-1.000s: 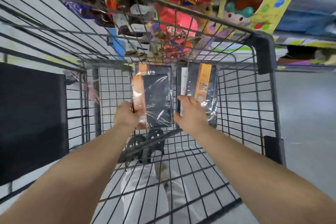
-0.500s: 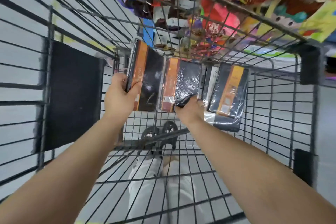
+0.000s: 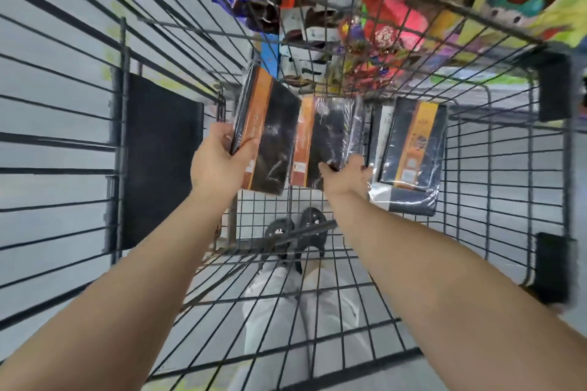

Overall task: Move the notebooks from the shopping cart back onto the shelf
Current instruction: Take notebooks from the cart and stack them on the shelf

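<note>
Three plastic-wrapped dark notebooks with orange bands are at the far end of the wire shopping cart (image 3: 495, 168). My left hand (image 3: 219, 165) grips the left notebook (image 3: 270, 136) by its lower left edge and holds it lifted and tilted. My right hand (image 3: 344, 176) pinches the lower edge of the middle notebook (image 3: 327, 140), which stands against the cart's end wall. A third notebook (image 3: 413, 143) leans there too, to the right, on top of another dark wrapped pack (image 3: 409, 203).
A black panel (image 3: 162, 162) hangs on the cart's left wall. Beyond the cart's far rim, shelves (image 3: 397, 19) hold colourful packaged goods. Two black corner bumpers (image 3: 554, 92) sit on the right side. Light trousers and dark shoes (image 3: 295, 232) show through the cart floor.
My left hand lifted one notebook up and leftward off the stack. My right hand moved from the right notebook to the lower edge of the middle one.
</note>
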The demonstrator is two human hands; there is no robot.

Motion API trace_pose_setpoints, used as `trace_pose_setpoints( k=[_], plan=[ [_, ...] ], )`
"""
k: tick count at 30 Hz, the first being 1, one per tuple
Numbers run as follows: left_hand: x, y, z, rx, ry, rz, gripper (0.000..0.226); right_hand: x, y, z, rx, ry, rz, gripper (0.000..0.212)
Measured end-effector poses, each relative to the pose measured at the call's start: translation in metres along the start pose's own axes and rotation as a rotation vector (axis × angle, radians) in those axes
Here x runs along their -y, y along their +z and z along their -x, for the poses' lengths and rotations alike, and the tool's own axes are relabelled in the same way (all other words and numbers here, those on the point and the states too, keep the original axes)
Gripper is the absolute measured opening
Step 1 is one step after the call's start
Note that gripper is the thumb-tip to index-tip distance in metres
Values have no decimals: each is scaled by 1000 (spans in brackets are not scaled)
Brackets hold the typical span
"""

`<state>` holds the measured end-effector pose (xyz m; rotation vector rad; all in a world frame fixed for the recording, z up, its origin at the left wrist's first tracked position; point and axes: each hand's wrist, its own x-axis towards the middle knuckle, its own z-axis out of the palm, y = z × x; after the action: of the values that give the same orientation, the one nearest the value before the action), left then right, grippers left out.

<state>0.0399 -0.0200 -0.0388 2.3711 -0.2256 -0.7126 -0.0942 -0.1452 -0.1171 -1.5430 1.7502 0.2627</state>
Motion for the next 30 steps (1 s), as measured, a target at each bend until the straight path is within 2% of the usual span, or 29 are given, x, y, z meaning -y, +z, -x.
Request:
trace_pose_setpoints(
  k=[2,4,6,9,13,15,17,24,30],
  plan=[
    [-10,-14,5,-8,-2,15,27,0,-22,11,51,-85,-158,41],
    [-21,-30,12,-11,2,4,35,4,-48,30,72,-149,-137,33],
    [-36,-48,22,12,29,2,38,6,-77,49,42,-182,-107,33],
    [-66,-72,42,34,73,75,40,8,-125,83,-19,-167,-193,45],
    [-115,-91,72,97,143,204,30,-3,-189,120,-159,-193,-405,27],
    [-141,-93,87,127,200,252,29,-11,-219,136,-219,-181,-493,35],
    [-165,-89,99,154,254,266,32,-20,-248,149,-287,-165,-574,40],
    [-238,-36,149,288,426,300,42,-80,-339,171,-499,-217,-833,14],
    [-297,37,210,347,567,204,24,-157,-415,149,-623,-176,-901,11]
  ],
)
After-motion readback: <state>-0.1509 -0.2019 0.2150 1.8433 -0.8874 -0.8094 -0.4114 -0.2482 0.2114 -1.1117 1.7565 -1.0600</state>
